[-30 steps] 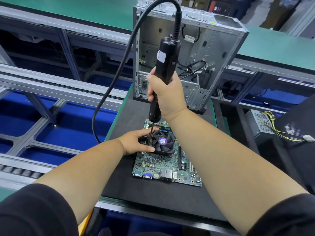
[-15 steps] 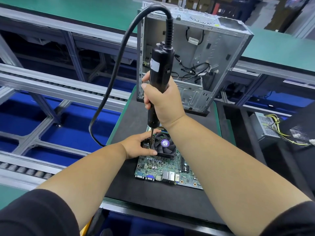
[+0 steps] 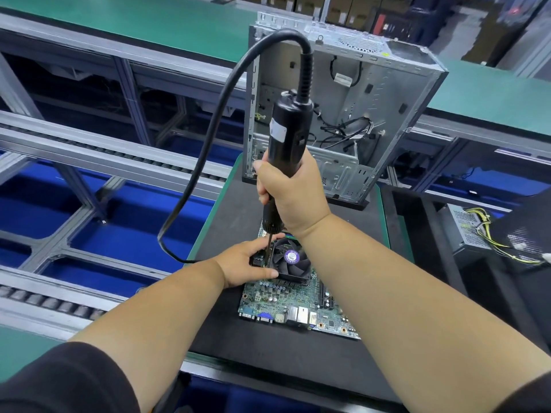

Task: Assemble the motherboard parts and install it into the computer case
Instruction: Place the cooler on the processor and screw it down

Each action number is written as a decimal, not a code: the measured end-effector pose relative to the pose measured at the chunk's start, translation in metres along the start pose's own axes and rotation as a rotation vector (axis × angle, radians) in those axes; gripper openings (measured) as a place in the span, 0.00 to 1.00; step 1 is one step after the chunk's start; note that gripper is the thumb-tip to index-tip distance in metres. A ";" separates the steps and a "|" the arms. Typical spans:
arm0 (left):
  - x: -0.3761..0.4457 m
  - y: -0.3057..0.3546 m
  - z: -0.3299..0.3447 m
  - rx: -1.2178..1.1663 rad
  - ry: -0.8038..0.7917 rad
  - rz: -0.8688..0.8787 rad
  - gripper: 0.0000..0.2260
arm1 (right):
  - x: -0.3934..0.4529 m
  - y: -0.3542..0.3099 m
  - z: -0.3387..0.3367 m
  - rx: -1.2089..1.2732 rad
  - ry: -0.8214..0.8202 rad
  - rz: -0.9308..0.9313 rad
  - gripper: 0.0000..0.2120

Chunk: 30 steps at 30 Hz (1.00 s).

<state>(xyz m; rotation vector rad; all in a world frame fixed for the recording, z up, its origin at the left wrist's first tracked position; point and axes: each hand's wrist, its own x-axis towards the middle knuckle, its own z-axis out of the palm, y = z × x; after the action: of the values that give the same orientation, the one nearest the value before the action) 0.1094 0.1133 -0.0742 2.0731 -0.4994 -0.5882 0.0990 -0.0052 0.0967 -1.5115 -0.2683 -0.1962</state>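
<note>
The motherboard (image 3: 290, 305), a flat green board studded with small capacitors and metal ports along its near edge, lay on a black matte mat (image 3: 268, 353) covering the green-edged table (image 3: 384, 222). On the board sat a square black cooler fan (image 3: 290, 259) with curved blades and a round purple label at its hub. The right hand (image 3: 293, 193) had its grip clamped round the smooth black cylindrical body of an electric screwdriver (image 3: 287, 141), held upright, its thin metal bit reaching down to the fan's left corner. A thick, glossy black cable (image 3: 208, 138) looped from the tool's ribbed top down to the left. The left hand (image 3: 247, 263) held the fan's left side, thumb and forefinger curled either side of the bit. Behind the board the computer case (image 3: 387, 114) stood on the mat, a grey sheet-metal box open toward the camera, holding loose black wires and a white tag. At the right, a perforated grey power supply (image 3: 468, 231) trailed yellow and black wires.
</note>
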 end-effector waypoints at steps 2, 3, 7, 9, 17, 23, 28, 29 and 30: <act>0.001 -0.001 0.000 0.012 -0.006 0.006 0.35 | -0.001 -0.002 0.000 0.004 -0.013 -0.006 0.04; 0.002 -0.003 0.000 0.023 -0.005 0.004 0.35 | -0.002 -0.003 0.000 0.004 -0.020 -0.012 0.04; 0.005 -0.011 0.003 0.059 0.016 -0.021 0.32 | -0.009 -0.007 0.009 -0.032 -0.081 -0.036 0.09; 0.009 -0.015 0.004 0.081 0.010 -0.027 0.37 | -0.014 -0.007 0.016 -0.051 -0.114 -0.038 0.09; 0.009 -0.017 0.005 0.078 -0.004 -0.029 0.38 | -0.013 -0.007 0.019 -0.119 -0.082 -0.030 0.07; 0.007 -0.014 0.002 0.078 -0.024 -0.033 0.38 | -0.009 -0.007 0.018 -0.113 -0.077 -0.005 0.07; 0.006 -0.013 0.004 0.052 -0.027 -0.054 0.39 | -0.011 -0.009 0.022 -0.116 -0.111 -0.008 0.10; 0.005 -0.013 0.004 0.044 -0.031 -0.053 0.39 | -0.011 -0.010 0.021 -0.110 -0.108 -0.003 0.11; 0.005 -0.012 0.004 0.038 -0.033 -0.050 0.38 | -0.010 -0.012 0.021 -0.103 -0.104 0.002 0.11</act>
<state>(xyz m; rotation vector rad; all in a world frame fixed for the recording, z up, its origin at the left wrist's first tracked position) 0.1128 0.1143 -0.0870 2.1197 -0.4822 -0.6477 0.0854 0.0147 0.1059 -1.6265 -0.3439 -0.1313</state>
